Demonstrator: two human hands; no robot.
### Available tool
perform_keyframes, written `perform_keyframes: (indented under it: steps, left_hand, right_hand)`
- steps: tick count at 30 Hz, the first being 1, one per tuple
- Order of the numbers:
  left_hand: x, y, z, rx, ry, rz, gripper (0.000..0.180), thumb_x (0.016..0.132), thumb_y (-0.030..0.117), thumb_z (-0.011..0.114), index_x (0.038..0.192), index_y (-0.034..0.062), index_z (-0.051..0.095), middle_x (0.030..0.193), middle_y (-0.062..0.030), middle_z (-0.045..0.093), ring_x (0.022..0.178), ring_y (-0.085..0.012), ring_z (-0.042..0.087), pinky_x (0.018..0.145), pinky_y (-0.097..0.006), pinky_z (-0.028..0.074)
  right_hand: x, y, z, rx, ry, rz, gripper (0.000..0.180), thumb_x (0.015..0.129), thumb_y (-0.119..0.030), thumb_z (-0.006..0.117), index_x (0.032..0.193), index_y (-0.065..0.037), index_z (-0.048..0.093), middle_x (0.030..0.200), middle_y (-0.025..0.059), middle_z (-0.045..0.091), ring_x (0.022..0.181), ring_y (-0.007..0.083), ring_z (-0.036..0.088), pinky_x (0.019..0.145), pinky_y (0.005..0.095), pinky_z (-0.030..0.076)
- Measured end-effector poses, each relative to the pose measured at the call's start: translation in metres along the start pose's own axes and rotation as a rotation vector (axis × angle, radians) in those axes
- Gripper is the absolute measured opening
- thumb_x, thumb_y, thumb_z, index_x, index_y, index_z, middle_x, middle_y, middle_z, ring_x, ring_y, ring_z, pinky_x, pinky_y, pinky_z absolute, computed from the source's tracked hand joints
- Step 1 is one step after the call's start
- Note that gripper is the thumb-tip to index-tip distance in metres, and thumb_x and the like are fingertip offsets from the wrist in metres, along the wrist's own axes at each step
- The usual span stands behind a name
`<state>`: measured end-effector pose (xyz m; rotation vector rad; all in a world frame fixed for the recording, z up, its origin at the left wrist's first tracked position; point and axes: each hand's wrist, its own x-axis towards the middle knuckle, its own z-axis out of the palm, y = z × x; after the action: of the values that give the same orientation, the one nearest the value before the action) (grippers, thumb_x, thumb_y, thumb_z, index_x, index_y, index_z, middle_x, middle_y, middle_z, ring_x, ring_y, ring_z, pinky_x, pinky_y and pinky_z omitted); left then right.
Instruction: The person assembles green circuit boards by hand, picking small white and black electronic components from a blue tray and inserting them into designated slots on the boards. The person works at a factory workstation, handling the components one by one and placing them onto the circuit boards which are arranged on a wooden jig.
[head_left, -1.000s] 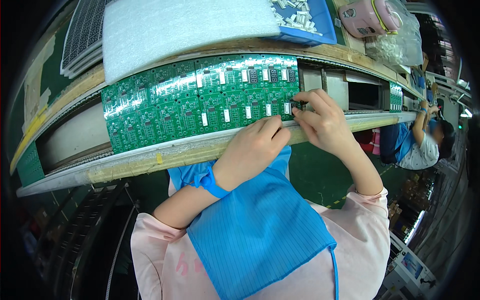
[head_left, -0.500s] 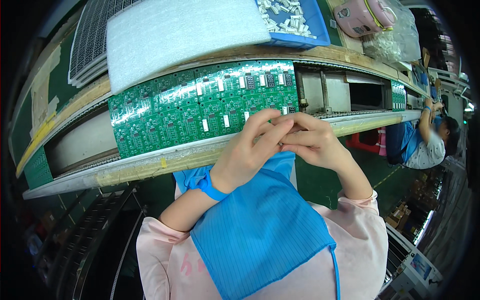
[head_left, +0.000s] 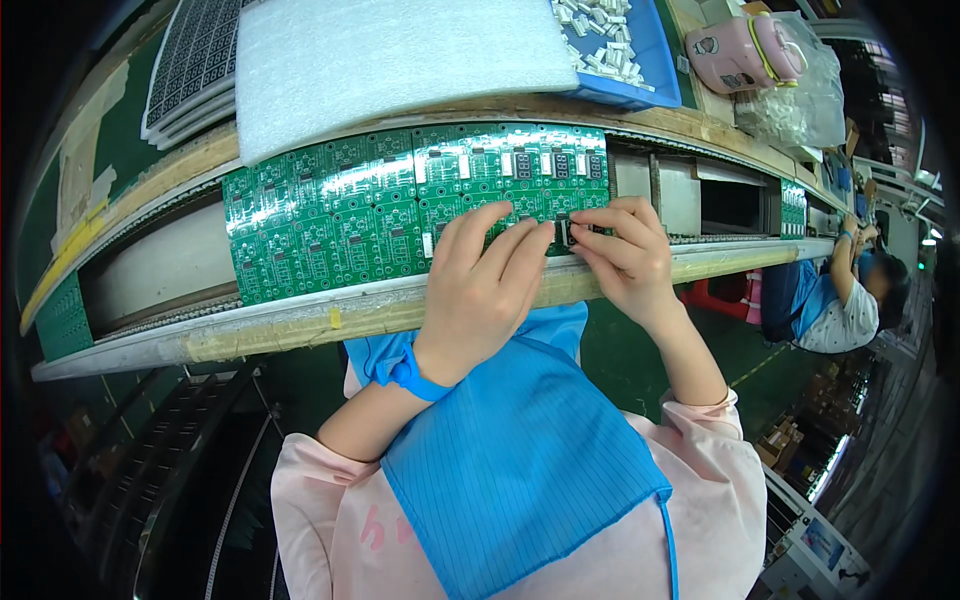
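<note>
A green circuit board panel (head_left: 340, 215) lies on the conveyor rail in front of me, made of several small boards, some carrying white parts. My left hand (head_left: 480, 290) rests flat on its lower right part, fingers stretched toward the right. My right hand (head_left: 625, 255) meets it there and pinches a small dark component (head_left: 566, 232) between thumb and fingertips, right over the panel's near edge. A blue wrist strap (head_left: 410, 375) circles my left wrist.
A white foam sheet (head_left: 400, 60) lies behind the panel. A blue tray of small white parts (head_left: 615, 50) stands at the back right, a pink object (head_left: 740, 50) beside it. Another green board (head_left: 793, 208) sits further down the line, where another person (head_left: 840, 300) works.
The panel has shifted right along the conveyor. My two hands have come together over its lower right corner, and the right fingers now pinch a small dark component.
</note>
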<state>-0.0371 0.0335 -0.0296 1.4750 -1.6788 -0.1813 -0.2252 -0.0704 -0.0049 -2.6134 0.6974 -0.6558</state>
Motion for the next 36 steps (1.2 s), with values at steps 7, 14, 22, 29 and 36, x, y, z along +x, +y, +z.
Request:
perform_keyframes:
  steps: [7,14,22,29,36]
  left_hand:
    - [-0.004,-0.003,0.0,0.032,-0.007,-0.037,0.025,0.079,0.001,0.072,0.104,0.0003,0.071,0.104,-0.0103,0.073,0.115,-0.0335,0.06,0.091,-0.046,0.048]
    - [-0.006,-0.003,0.0,0.036,-0.02,-0.016,0.027,0.076,0.001,0.072,0.104,-0.0011,0.07,0.106,-0.0111,0.072,0.115,-0.0346,0.059,0.089,-0.047,0.049]
    - [-0.006,-0.004,0.001,0.039,-0.05,0.065,0.023,0.076,0.004,0.072,0.099,0.0005,0.071,0.105,-0.0094,0.072,0.113,-0.0334,0.06,0.088,-0.046,0.049]
    - [-0.007,-0.003,0.002,0.099,-0.105,0.088,0.018,0.078,0.008,0.073,0.095,0.0024,0.072,0.102,-0.0077,0.073,0.112,-0.0306,0.061,0.09,-0.046,0.048]
    - [-0.008,-0.003,0.003,0.099,-0.083,0.071,0.018,0.077,0.008,0.073,0.095,0.0038,0.072,0.1,-0.0065,0.073,0.109,-0.0296,0.061,0.088,-0.045,0.047]
  right_hand:
    - [-0.005,0.004,0.008,-0.057,-0.013,-0.018,0.018,0.071,0.0,0.079,0.089,-0.003,0.075,0.102,0.0051,0.073,0.086,0.0267,0.058,0.073,0.0375,0.05]
    - [-0.004,-0.002,0.007,-0.117,-0.024,0.002,0.017,0.071,0.0,0.079,0.088,-0.003,0.075,0.101,0.0041,0.073,0.086,0.0265,0.057,0.073,0.0372,0.05]
    - [0.0,-0.002,0.004,-0.069,-0.055,0.027,0.018,0.07,0.0,0.08,0.087,-0.003,0.076,0.101,0.0038,0.073,0.086,0.0265,0.057,0.074,0.0365,0.05]
    - [-0.001,-0.003,0.004,-0.106,-0.055,0.007,0.02,0.071,-0.001,0.079,0.09,-0.003,0.075,0.102,0.0036,0.073,0.087,0.0262,0.057,0.075,0.0373,0.05]
    - [-0.002,-0.006,0.006,-0.148,-0.062,0.013,0.018,0.072,-0.002,0.078,0.089,-0.003,0.074,0.102,0.0032,0.072,0.087,0.0258,0.057,0.075,0.0373,0.049]
